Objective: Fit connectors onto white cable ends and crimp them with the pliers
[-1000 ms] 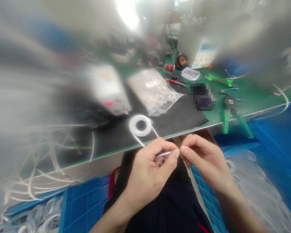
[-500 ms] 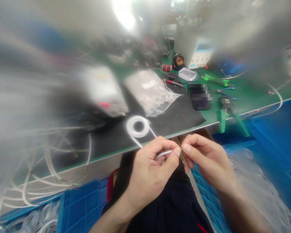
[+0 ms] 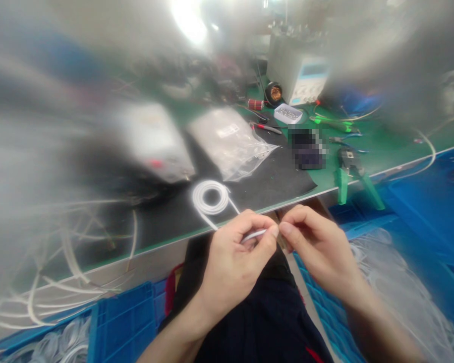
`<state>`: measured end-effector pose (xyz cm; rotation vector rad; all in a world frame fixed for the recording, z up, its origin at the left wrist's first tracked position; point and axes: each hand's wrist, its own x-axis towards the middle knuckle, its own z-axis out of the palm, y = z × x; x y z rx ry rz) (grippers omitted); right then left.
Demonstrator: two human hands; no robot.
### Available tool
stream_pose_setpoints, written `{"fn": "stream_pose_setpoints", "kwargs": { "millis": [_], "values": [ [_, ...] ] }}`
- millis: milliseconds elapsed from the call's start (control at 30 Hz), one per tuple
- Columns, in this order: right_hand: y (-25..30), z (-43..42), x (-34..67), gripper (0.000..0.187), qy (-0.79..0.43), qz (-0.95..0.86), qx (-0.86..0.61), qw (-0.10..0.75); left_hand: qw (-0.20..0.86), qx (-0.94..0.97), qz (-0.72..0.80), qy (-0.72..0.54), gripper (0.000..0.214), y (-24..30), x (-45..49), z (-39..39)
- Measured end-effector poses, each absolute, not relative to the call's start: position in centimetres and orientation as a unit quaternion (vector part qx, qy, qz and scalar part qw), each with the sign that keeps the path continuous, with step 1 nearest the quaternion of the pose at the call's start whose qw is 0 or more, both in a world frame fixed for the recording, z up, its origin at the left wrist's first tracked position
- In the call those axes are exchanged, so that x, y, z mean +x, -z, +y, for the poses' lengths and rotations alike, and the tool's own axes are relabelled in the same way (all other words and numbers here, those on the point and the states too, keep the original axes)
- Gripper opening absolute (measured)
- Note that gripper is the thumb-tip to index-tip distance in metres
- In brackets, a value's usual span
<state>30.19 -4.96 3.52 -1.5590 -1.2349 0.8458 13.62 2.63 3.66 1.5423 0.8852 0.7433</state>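
Observation:
My left hand pinches a white cable near its end, between thumb and forefinger. The rest of the cable lies coiled on the black mat, with two lengths running from the coil down to my left hand. Fingertip to fingertip with it, my right hand is closed in a pinch at the cable's tip. The tip itself is hidden behind the fingers, so I cannot see what the right fingertips grip. Both hands are just in front of the table's edge, above my lap.
On the black mat lie a clear plastic bag and red-handled pliers. A green-handled crimping tool overhangs the table edge. Blue crates stand below, and loose white cables hang at the left. A tray of small parts sits behind.
The view has shifted slightly. My right fingertips have closed in over the cable's tip, which showed between the hands before. My left hand keeps its pinch.

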Motion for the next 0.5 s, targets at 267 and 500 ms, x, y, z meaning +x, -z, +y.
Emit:
{"fn": "stream_pose_setpoints", "kwargs": {
  "millis": [267, 500],
  "values": [
    [-3.2, -4.4, 31.0, 0.031, -0.57, -0.34, -0.537, 0.521, 0.601, 0.648, 0.358, -0.301, 0.015, -3.8, 14.2, 3.0],
    [-2.9, -4.8, 30.6, 0.025, -0.394, -0.392, -0.636, 0.536, 0.589, 0.641, 0.373, -0.32, 0.014, -3.4, 15.2, 2.6]
  ]
}}
